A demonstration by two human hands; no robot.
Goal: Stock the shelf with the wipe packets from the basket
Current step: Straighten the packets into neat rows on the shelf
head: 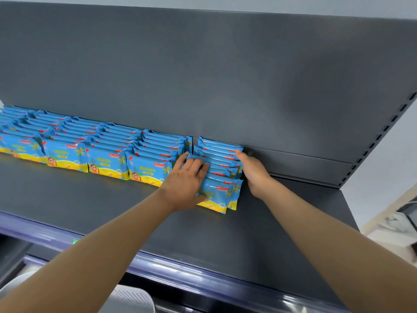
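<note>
Blue glossy wipe packets (220, 192), yellow-based, stand in a row on the shelf (101, 199). Left hand (186, 178) presses flat at 9 o'clock; right hand (252, 171), fingers (241, 155) straight, at 3 o'clock.

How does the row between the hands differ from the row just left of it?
The left hand and right hand press the sides of the right row; the neighbour row stands unheld. The right row reaches nearer the front edge of the shelf than the neighbour row. A gap sets the right row apart; the neighbour row abuts the row on its left. Both hold upright blue-and-yellow packets.
</note>
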